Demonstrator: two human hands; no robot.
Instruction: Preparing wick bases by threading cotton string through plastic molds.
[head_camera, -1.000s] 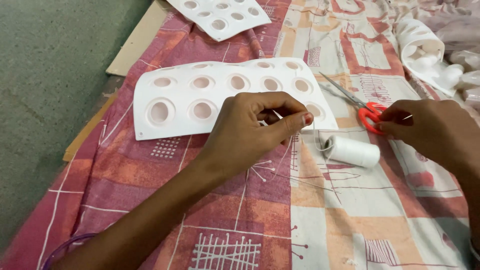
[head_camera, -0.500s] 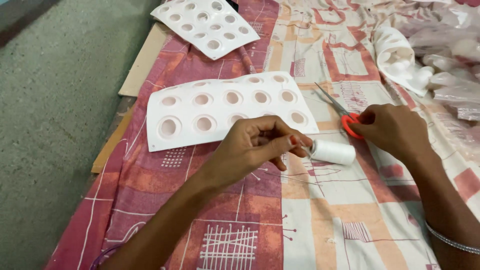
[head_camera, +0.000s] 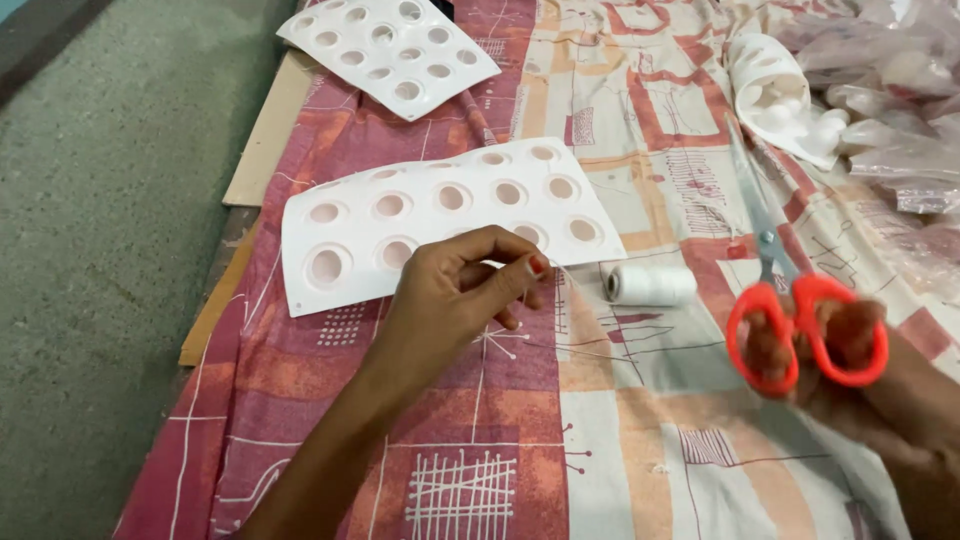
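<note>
Here 1 scissors (head_camera: 790, 300), 1 spool (head_camera: 650, 284), 2 trays (head_camera: 350, 205).

The scissors (head_camera: 800, 320) have bright orange handles and grey metal blades. The thread spool (head_camera: 650, 284) is white. Both dimpled trays, one (head_camera: 350, 215) mid-table and one (head_camera: 330, 20) at the far edge, are white. The cloth (head_camera: 600, 440) is patchwork red, pink, orange and cream with white line drawings. The floor (head_camera: 100, 250) is grey-green.

Thread spool (head_camera: 650, 284) betw. hands; cloth (head_camera: 600, 440) below free.
</note>
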